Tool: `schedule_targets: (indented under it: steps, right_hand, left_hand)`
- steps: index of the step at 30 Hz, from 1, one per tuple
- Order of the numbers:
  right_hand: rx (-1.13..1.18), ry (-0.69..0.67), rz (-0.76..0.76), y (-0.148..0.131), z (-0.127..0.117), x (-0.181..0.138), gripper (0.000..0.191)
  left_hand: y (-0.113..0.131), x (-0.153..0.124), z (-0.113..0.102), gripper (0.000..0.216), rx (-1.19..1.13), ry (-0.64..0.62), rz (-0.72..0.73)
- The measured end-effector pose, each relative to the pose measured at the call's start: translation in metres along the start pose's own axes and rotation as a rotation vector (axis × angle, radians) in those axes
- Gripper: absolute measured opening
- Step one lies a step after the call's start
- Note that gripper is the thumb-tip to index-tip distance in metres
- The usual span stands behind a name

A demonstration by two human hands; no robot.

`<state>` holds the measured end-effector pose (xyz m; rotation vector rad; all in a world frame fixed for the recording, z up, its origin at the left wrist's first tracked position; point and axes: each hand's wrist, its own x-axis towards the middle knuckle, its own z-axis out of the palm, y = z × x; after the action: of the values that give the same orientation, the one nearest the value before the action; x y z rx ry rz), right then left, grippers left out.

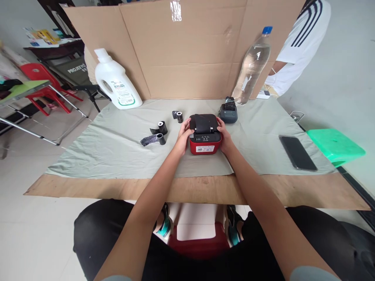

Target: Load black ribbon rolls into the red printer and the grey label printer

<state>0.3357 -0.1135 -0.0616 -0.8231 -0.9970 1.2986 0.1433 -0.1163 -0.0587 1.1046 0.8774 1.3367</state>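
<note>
- Here, in the head view, the left hand [184, 137] and right hand [225, 137] are clamped on either side of a small red printer [205, 145], which sits mid-bench [88, 188] on a grey cloth [117, 144].
- It looks light, rigid and smooth-shelled. The black lid [203, 123] probably hinges, so the red lower sides seem the safer hold.

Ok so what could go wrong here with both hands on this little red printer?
The loose black rolls lie close beside your left hand; a nudge could send them rolling or unspooling. The tall water bottle stands just behind the grey printer; if knocked, it might fall onto that or the red printer. Your right hand only presses one side, so a lift could slip.
</note>
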Motion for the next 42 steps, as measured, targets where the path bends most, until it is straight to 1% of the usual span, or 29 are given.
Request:
schedule_targets:
  steps: [3,5,9,13,16,18,19,21,23,25,26,28,29,31,34,36,39,42]
  right_hand:
    - [0.05,-0.033,0.013,0.001,-0.002,0.004,0.075]
    - [0.056,-0.049,0.016,0.003,-0.005,0.008,0.077]
    - [-0.007,-0.045,-0.005,0.011,-0.012,0.016,0.077]
    - [-0.145,-0.043,-0.081,0.016,-0.016,0.018,0.071]
    - [-0.392,0.029,-0.098,0.004,-0.021,0.012,0.063]
    - [-0.566,-0.008,-0.117,-0.008,-0.026,0.004,0.059]
    - [-0.619,-0.063,-0.129,-0.013,-0.029,-0.002,0.061]
    - [-0.645,-0.163,-0.162,-0.018,-0.031,-0.013,0.069]
    - [-0.631,-0.192,-0.217,-0.016,-0.032,-0.019,0.077]
    - [-0.617,-0.161,-0.282,-0.009,-0.033,-0.02,0.083]
    - [-0.61,-0.139,-0.31,-0.005,-0.033,-0.019,0.084]
    - [-0.6,-0.099,-0.352,0.001,-0.034,-0.016,0.084]
    - [-0.597,-0.087,-0.367,0.003,-0.034,-0.015,0.083]
    - [-0.593,-0.086,-0.384,0.005,-0.035,-0.013,0.081]
    - [-0.579,-0.103,-0.378,0.005,-0.036,-0.013,0.079]
    - [-0.561,-0.104,-0.364,0.006,-0.037,-0.013,0.08]
    - [-0.53,-0.098,-0.353,0.007,-0.037,-0.011,0.08]
    - [-0.512,-0.092,-0.346,0.008,-0.037,-0.01,0.08]
  left_hand:
    - [0.005,-0.002,0.004,0.079,-0.095,0.038,-0.09]
    - [0.007,-0.004,0.006,0.082,-0.136,0.054,-0.111]
    - [0.005,-0.005,0.007,0.078,-0.156,0.038,-0.084]
    - [-0.004,-0.004,0.008,0.068,-0.1,0.038,0.017]
    - [-0.007,-0.006,0.006,0.059,0.028,0.046,0.113]
    - [-0.005,-0.007,0.004,0.048,0.189,0.044,0.161]
    - [-0.003,-0.007,0.002,0.041,0.283,0.034,0.185]
    - [0.003,-0.009,0.0,0.027,0.468,0.004,0.252]
    - [0.012,-0.011,0.002,0.022,0.616,-0.037,0.335]
    - [0.021,-0.012,0.008,0.024,0.715,-0.076,0.383]
    - [0.026,-0.012,0.012,0.025,0.748,-0.09,0.382]
    - [0.036,-0.01,0.02,0.019,0.796,-0.106,0.357]
    - [0.04,-0.007,0.023,0.014,0.808,-0.111,0.347]
    - [0.048,0.002,0.028,0.012,0.777,-0.152,0.343]
    - [0.053,0.022,0.028,0.02,0.577,-0.268,0.327]
    - [0.052,0.036,0.025,0.026,0.469,-0.315,0.299]
    - [0.044,0.055,0.019,0.023,0.471,-0.278,0.25]
    - [0.036,0.066,0.014,0.02,0.501,-0.23,0.214]
